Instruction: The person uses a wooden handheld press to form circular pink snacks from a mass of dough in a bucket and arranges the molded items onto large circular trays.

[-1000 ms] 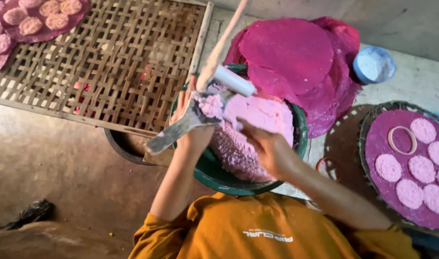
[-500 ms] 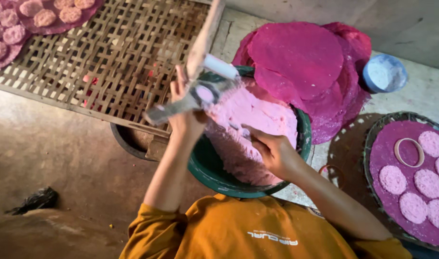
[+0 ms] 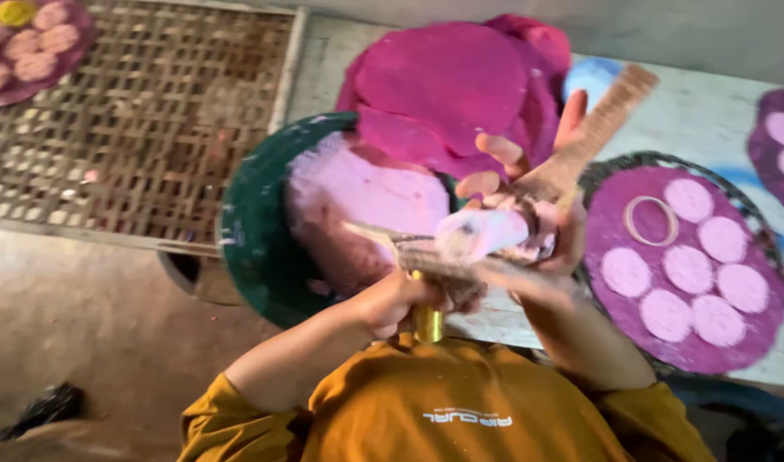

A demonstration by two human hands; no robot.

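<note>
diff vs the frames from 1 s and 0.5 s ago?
The left hand has swung the scraper tool from the basin's left edge to its right side, by the tray of pink discs. The right hand has left the pink dough and now holds a flat wooden stick against the tool. The green basin and bamboo rack stay put.

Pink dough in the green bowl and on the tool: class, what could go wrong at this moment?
1. The lump of soft pink dough on the flat scraping tool sits beyond the round green bowl and might drop onto the floor.
2. The left hand and right hand work close together; the tool's edge could nick a finger.
</note>
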